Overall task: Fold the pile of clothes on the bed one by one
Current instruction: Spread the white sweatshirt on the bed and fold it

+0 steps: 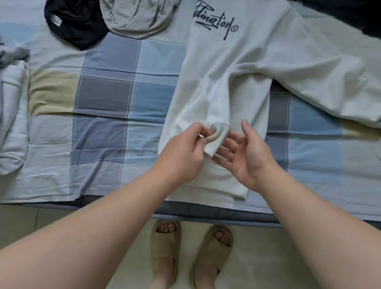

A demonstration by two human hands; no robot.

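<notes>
sweatshirt (249, 64) on the bed (106, 95), right of middle; crumpled shirt (137, 6) behind it to the left, another garment (74, 12) left of that; stack of clothes (5, 114) at the left edge.

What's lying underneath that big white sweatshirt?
The white sweatshirt lies on the checked bedsheet, which shows on both sides. One sleeve is folded over its front, the left hand pinching the cuff. Anything else beneath is covered and cannot be seen.

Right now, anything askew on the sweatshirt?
Yes: one sleeve sprawls sideways across the bed, unfolded; the other sleeve lies over the sweatshirt, its cuff curled up where the left hand pinches it.
</notes>
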